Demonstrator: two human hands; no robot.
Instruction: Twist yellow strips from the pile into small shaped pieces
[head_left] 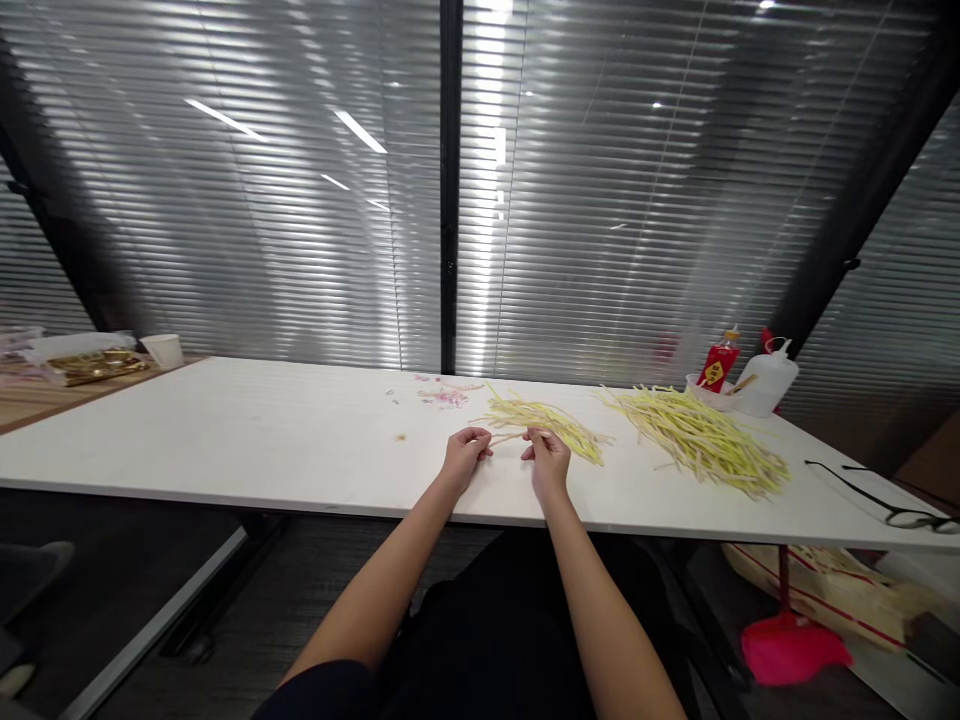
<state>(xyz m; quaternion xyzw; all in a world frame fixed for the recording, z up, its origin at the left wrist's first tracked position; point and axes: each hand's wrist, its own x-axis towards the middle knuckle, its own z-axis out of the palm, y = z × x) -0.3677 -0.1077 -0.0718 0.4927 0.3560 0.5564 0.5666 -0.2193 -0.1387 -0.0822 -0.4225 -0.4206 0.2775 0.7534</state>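
Between my two hands, a thin pale strand (508, 437) is stretched above the white table. My left hand (468, 450) pinches its left end, and my right hand (546, 458) grips the other end. Just behind my right hand lies a small pile of yellow-green strands (574, 430). A larger heap of similar yellow strands (697, 435) spreads over the right part of the table. Small pink bits (450, 396) are scattered behind my left hand.
A red-labelled bottle (718, 366) and a white squeeze bottle (765, 382) stand at the back right. Black-framed glasses (911, 517) lie at the right edge. A paper cup (163, 351) and gold packaging (94, 365) are at the far left. Blinds hang behind the white table (262, 430).
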